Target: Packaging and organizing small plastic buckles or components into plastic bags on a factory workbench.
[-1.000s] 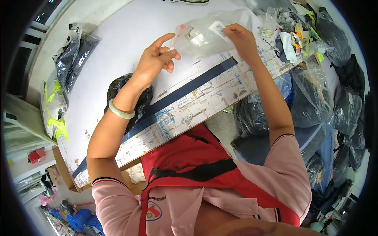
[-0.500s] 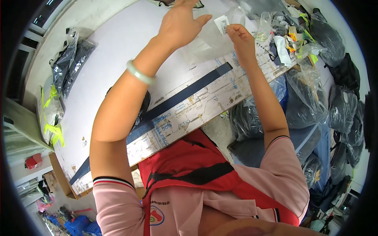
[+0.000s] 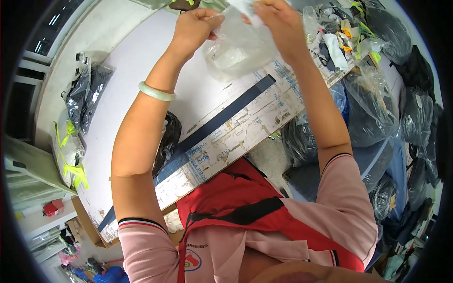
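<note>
My left hand (image 3: 196, 30) is closed in a pinch at the left upper edge of a clear plastic bag (image 3: 238, 56). The bag hangs loosely over the far part of the white table (image 3: 188, 106). Above the bag's right side, my right hand (image 3: 278, 28) is closed on a small white label (image 3: 247, 8), which looks smeared by motion. Whether those fingers also grip the bag cannot be made out. Beyond my left hand, a dark and green item (image 3: 186, 4) is cut off by the upper rim.
A dark strip (image 3: 226, 111) lies along the table's worn near edge. Beside my left forearm is a black plastic bundle (image 3: 167, 141). Bagged dark garments (image 3: 87, 94) lie at the left. Scraps (image 3: 337, 52) pile up at the right, with large bagged bundles (image 3: 370, 108) beyond the edge.
My left hand has come down and left, from spread fingers to a pinch on the bag. The right hand has risen with the label and moved slightly left. The bag is lifted and opened out.
</note>
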### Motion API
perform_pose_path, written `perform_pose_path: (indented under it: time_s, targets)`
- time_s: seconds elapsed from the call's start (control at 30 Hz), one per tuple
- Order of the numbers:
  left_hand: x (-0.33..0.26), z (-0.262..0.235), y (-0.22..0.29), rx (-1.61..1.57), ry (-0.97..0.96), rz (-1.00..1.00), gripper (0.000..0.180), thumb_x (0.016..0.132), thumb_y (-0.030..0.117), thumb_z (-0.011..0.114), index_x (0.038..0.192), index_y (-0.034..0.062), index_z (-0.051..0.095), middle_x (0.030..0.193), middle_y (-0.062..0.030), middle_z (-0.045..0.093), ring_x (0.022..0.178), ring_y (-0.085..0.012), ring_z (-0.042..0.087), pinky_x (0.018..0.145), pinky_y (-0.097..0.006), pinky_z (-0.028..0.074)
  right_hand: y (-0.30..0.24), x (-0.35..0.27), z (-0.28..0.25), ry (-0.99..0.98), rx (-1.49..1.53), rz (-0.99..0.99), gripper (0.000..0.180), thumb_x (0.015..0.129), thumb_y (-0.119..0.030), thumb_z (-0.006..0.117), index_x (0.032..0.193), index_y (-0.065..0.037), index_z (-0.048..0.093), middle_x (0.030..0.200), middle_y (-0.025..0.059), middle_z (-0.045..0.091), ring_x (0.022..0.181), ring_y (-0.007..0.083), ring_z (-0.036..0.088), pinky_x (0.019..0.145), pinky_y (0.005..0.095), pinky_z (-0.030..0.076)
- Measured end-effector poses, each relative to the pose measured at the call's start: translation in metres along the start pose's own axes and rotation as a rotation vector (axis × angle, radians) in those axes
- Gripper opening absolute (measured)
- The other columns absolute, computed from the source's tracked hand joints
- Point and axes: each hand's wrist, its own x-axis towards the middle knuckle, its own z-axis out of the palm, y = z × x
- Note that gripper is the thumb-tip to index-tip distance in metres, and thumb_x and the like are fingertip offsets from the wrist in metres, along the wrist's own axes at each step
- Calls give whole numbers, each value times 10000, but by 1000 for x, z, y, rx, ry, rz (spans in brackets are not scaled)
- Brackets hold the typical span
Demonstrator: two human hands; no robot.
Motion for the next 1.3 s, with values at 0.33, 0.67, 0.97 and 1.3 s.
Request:
perform_pose_path:
  time_s: [0.33,0.67,0.97,1.3]
  targets:
    - [16,-25,6,-74,94,-39,144,871,187,651,915,53,674,779,6,632,687,-83,574,691,-254,501,17,15,0,-393,-1111,-90,146,891,-176,533,853,-37,559,793,191,621,787,318,616,681,411,466]
    - [19,-6,22,-102,39,55,131,893,130,612,800,42,636,650,2,584,570,-95,539,542,-236,451,14,47,34,-741,-1283,-55,157,820,-97,560,926,-48,664,928,190,661,866,358,640,758,434,488]
    - [18,-2,22,-127,24,58,137,896,130,604,800,39,640,663,-6,600,564,-103,546,542,-242,456,65,47,21,-858,-953,-116,248,785,-61,584,1024,-33,647,943,205,660,905,375,624,779,427,483]
    - [17,-21,17,-222,62,4,122,910,119,578,851,42,653,713,-16,608,600,-115,557,572,-252,477,-5,42,10,-602,-1079,-171,254,811,-92,611,1058,-35,627,909,174,649,863,313,618,769,370,481]
